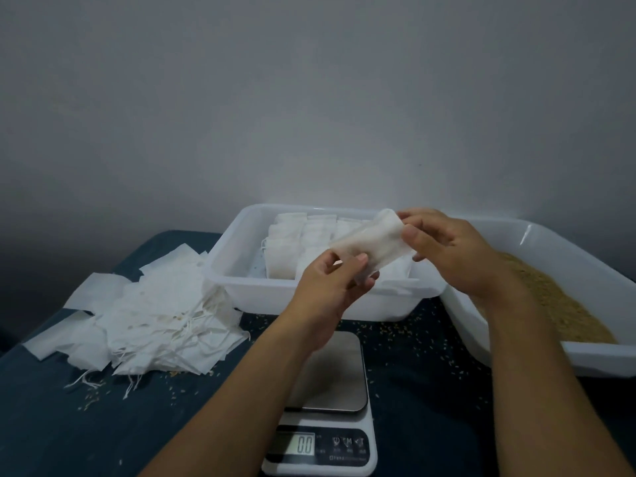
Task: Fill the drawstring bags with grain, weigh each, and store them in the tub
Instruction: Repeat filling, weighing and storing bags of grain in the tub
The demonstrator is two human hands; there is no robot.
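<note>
Both hands pinch one thin white fabric drawstring bag (370,247) above the translucent white plastic tub (241,287): left hand (330,287) at its lower end, right hand (447,249) at its upper end. At 9 o'clock on the dark blue bench (103,425) lies a heap of empty white bags (144,311); at 3 o'clock, a white tray of brown grain (564,315); at 6 o'clock, a digital scale (327,407).

One head camera, looking forward and down

I have only this one wide view, from the person's head. It faces a grey wall (309,98) and looks down on the dark table (69,425). It is close: both forearms enter from the bottom edge, and the scale (323,407) lies directly under the lens.
</note>
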